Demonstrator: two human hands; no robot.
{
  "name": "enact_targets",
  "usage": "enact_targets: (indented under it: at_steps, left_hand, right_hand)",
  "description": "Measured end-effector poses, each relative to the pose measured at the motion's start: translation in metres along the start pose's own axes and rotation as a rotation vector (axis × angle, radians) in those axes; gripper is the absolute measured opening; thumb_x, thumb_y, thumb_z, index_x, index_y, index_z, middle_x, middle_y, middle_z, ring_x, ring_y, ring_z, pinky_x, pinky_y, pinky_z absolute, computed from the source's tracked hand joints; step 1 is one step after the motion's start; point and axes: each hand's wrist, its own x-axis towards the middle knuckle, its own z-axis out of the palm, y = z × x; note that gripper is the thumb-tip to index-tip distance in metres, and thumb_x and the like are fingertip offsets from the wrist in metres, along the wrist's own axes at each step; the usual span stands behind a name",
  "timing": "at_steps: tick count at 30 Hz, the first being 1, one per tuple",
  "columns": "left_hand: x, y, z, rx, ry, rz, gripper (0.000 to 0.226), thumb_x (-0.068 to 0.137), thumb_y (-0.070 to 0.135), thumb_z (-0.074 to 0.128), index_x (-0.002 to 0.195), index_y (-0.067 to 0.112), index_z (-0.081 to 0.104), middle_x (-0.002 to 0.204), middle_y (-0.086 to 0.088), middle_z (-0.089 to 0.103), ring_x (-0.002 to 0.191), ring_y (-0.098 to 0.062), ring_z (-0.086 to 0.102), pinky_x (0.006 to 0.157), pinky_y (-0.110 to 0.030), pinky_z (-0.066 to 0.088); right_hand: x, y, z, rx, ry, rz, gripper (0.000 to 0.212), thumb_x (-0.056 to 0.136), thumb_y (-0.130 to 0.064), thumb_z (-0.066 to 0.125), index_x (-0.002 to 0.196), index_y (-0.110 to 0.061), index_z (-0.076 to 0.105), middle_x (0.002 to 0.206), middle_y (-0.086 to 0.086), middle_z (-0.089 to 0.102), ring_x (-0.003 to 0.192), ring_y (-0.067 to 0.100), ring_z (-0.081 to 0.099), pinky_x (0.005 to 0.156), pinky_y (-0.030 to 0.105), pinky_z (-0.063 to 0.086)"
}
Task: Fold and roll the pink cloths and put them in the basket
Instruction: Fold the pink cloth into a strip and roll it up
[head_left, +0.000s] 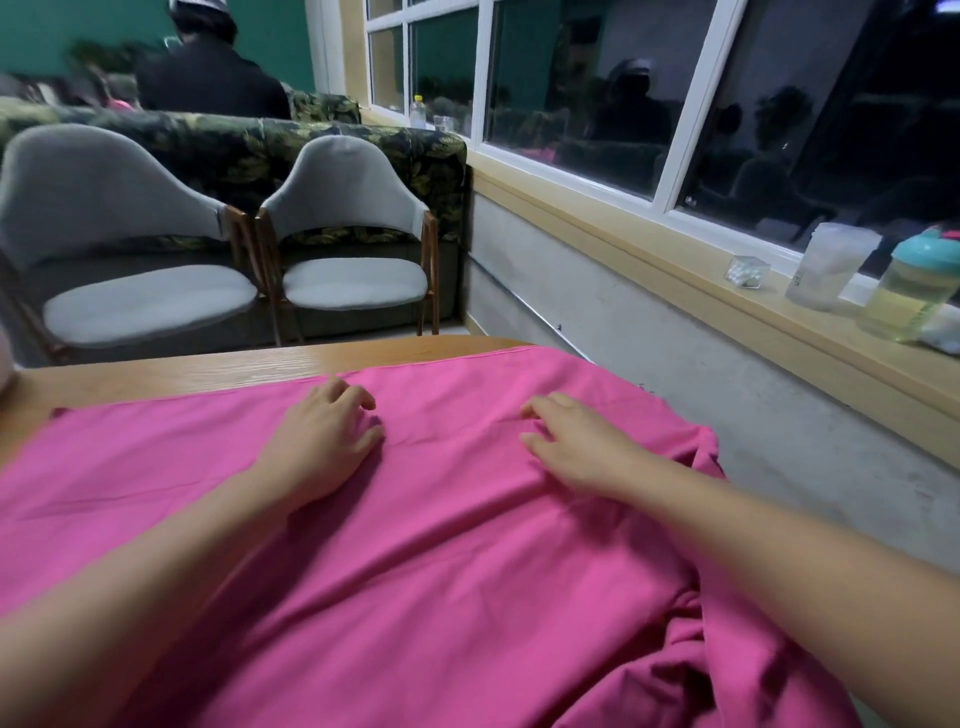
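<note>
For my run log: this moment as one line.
large pink cloth: spread on wooden table, unfolded | left hand: rests on cloth | right hand: rests on cloth | basket: not in view

A large pink cloth (441, 545) lies spread out and fills the lower half of the frame. Its far edge runs almost straight across the middle of the frame. The surface is mostly flat with soft wrinkles, and at the lower right it bunches into deep folds.

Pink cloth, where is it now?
In the head view the pink cloth lies spread over the wooden table, under the left hand and right hand.
</note>
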Motion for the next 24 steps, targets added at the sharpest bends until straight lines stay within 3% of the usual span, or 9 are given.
enact_targets:
  at_steps: [4, 10, 14, 17, 24]
  left_hand:
    - [-0.030, -0.024, -0.019, 0.075, -0.060, -0.067, 0.025, 0.097, 0.050, 0.060, 0.116, 0.034, 0.062, 0.123, 0.001, 0.060, 0.114, -0.028, 0.061, 0.095, -0.045, 0.050]
    - [-0.079, -0.051, -0.041, 0.147, -0.198, -0.216, 0.059, 0.100, 0.069, 0.042, 0.150, 0.039, 0.045, 0.161, 0.006, 0.041, 0.145, -0.021, 0.044, 0.115, -0.048, 0.039]
    - [-0.115, -0.064, -0.047, 0.148, -0.203, -0.252, 0.082, 0.092, 0.083, 0.015, 0.162, 0.043, 0.027, 0.173, 0.011, 0.023, 0.159, -0.014, 0.020, 0.125, -0.046, 0.024]
    - [-0.115, -0.070, -0.047, 0.153, -0.188, -0.254, 0.073, 0.099, 0.077, 0.020, 0.164, 0.043, 0.022, 0.174, 0.013, 0.017, 0.161, -0.010, 0.010, 0.128, -0.042, 0.017]
    - [-0.077, -0.087, -0.044, 0.166, -0.172, -0.267, 0.066, 0.104, 0.069, 0.027, 0.164, 0.043, 0.024, 0.174, 0.013, 0.017, 0.161, -0.009, 0.010, 0.127, -0.043, 0.017]
  right_hand:
    - [0.008, -0.020, 0.002, -0.047, 0.017, 0.023, 0.033, 0.102, -0.046, 0.051, 0.123, -0.023, 0.062, 0.121, 0.005, 0.058, 0.118, 0.031, 0.060, 0.104, 0.046, 0.048]
    - [-0.014, -0.066, 0.037, -0.091, -0.010, -0.055, 0.064, 0.105, -0.065, 0.035, 0.157, -0.029, 0.037, 0.165, 0.004, 0.034, 0.153, 0.026, 0.030, 0.122, 0.050, 0.027]
    - [-0.018, -0.074, 0.060, -0.101, -0.028, -0.037, 0.076, 0.102, -0.074, 0.020, 0.167, -0.033, 0.019, 0.176, 0.002, 0.009, 0.162, 0.020, 0.006, 0.130, 0.048, 0.010]
    - [-0.008, -0.076, 0.066, -0.116, 0.004, -0.047, 0.077, 0.101, -0.075, 0.014, 0.167, -0.036, 0.014, 0.177, -0.001, 0.004, 0.162, 0.016, 0.001, 0.131, 0.045, 0.005]
    - [0.042, -0.079, 0.065, -0.138, 0.031, -0.043, 0.077, 0.100, -0.076, 0.018, 0.166, -0.038, 0.019, 0.176, -0.003, 0.009, 0.162, 0.015, 0.006, 0.130, 0.044, 0.007]
